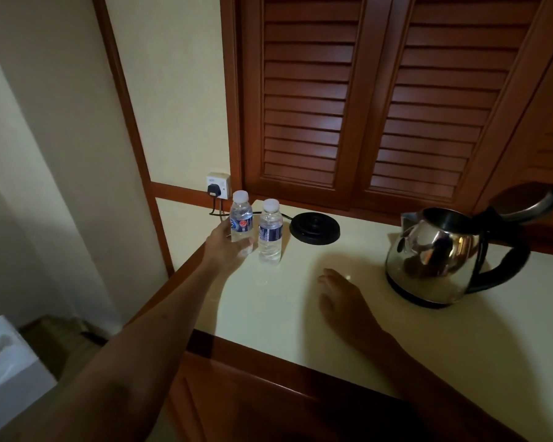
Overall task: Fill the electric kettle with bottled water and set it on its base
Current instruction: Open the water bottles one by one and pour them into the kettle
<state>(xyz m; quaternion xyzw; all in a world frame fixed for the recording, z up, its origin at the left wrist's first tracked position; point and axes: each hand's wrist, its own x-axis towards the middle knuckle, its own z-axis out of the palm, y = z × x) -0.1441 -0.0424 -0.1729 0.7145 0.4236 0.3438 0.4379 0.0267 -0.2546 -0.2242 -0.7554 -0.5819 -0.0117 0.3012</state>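
Observation:
Two small clear water bottles with white caps stand at the counter's far left. My left hand grips the left bottle around its lower half; the right bottle stands free beside it. The steel electric kettle sits at the right with its lid flipped open and its black handle pointing right. Its round black base lies apart from it, behind the bottles near the shutters. My right hand hovers low over the cream countertop, fingers relaxed, holding nothing.
A black plug sits in the wall socket behind the bottles, its cord running to the base. Wooden louvred doors rise behind the counter. A white appliance stands on the floor at lower left.

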